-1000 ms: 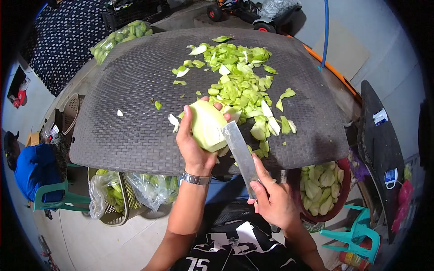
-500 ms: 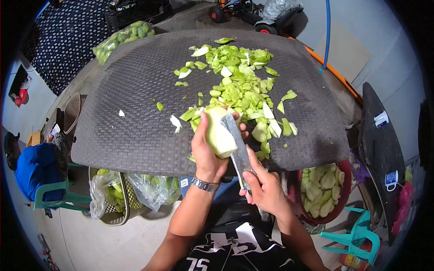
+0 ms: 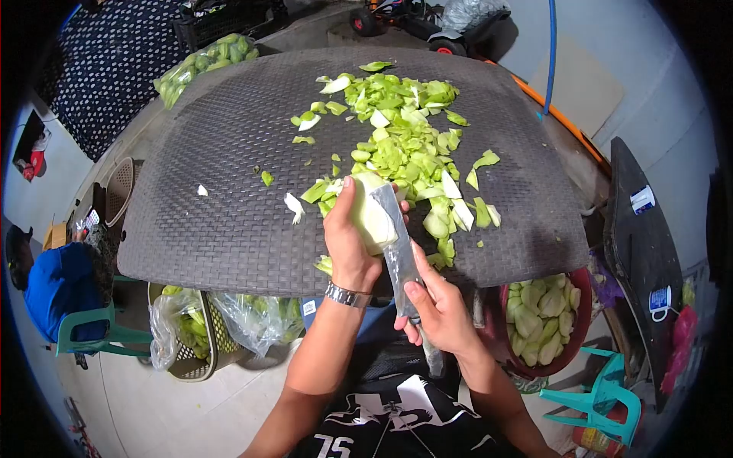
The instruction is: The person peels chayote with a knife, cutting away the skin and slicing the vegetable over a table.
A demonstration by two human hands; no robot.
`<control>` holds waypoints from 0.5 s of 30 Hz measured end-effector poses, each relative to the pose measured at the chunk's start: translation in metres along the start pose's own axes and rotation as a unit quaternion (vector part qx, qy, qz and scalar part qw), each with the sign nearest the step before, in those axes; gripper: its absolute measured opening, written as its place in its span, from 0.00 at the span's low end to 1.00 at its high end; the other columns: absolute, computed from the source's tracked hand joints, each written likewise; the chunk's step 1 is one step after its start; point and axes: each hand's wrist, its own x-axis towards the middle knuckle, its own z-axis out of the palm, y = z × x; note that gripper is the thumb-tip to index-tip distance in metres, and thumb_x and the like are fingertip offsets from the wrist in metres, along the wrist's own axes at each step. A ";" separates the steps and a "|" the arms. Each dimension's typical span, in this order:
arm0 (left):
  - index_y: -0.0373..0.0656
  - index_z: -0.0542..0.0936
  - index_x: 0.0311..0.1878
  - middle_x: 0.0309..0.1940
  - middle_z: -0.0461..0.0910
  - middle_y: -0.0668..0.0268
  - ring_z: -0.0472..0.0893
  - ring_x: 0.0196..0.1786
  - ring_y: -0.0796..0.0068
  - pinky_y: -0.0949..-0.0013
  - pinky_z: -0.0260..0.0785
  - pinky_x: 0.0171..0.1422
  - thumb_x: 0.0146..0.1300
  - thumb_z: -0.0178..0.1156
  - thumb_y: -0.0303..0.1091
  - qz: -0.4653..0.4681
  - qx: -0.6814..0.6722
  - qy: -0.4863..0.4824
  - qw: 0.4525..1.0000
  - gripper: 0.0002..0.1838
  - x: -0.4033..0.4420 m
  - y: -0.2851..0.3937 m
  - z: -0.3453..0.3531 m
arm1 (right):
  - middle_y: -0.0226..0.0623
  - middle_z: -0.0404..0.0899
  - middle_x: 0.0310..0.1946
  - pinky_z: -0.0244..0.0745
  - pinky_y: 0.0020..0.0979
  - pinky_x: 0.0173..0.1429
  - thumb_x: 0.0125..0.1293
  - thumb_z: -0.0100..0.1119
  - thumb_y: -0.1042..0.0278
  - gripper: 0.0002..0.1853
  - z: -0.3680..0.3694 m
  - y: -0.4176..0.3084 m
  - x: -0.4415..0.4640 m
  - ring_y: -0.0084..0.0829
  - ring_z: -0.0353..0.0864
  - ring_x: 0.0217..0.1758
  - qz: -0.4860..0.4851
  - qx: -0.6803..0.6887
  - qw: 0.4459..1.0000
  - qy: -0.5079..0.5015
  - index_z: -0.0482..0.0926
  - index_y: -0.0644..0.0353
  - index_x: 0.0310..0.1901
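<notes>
My left hand (image 3: 352,248) is wrapped round a pale, peeled chayote (image 3: 370,217) above the near edge of the table. In my right hand (image 3: 444,311) is a knife (image 3: 400,263) with a broad grey blade. The blade lies against the right side of the chayote and points away from me. Part of the knife's handle is covered by my fingers. Just beyond both hands lies a heap of green and white peelings (image 3: 408,156), spread over the woven-pattern table (image 3: 229,191).
Below the table's right side is a red tub (image 3: 586,320) of peeled chayotes. A basket (image 3: 212,336) and clear bags (image 3: 259,324) of green ones stand at left. A teal stool (image 3: 603,397) is at lower right. Someone in blue (image 3: 65,290) sits at far left.
The knife blade has shifted slightly and now shows its flat side more. My left hand and the chayote are turned a little; the peelings look the same.
</notes>
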 end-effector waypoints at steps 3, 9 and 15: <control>0.38 0.77 0.60 0.50 0.86 0.46 0.89 0.41 0.52 0.52 0.86 0.48 0.80 0.54 0.58 0.022 -0.008 0.004 1.000 0.28 0.003 0.004 0.001 | 0.34 0.79 0.35 0.75 0.25 0.22 0.86 0.50 0.67 0.33 0.010 0.005 -0.008 0.21 0.81 0.24 0.007 0.026 1.000 -0.001 0.54 0.45 0.87; 0.39 0.74 0.66 0.51 0.86 0.49 0.89 0.45 0.55 0.53 0.86 0.51 0.81 0.52 0.60 0.029 -0.016 0.007 0.999 0.31 0.002 0.003 0.003 | 0.32 0.78 0.35 0.75 0.25 0.22 0.86 0.49 0.68 0.32 -0.001 0.006 -0.003 0.21 0.80 0.24 0.009 0.043 0.999 -0.025 0.54 0.47 0.86; 0.39 0.78 0.63 0.51 0.86 0.52 0.89 0.49 0.57 0.53 0.84 0.56 0.80 0.55 0.59 0.064 0.033 0.055 0.996 0.29 0.015 0.015 -0.006 | 0.41 0.79 0.25 0.68 0.26 0.20 0.87 0.48 0.61 0.34 -0.025 -0.017 -0.002 0.26 0.72 0.16 0.071 0.133 0.986 -0.070 0.50 0.51 0.87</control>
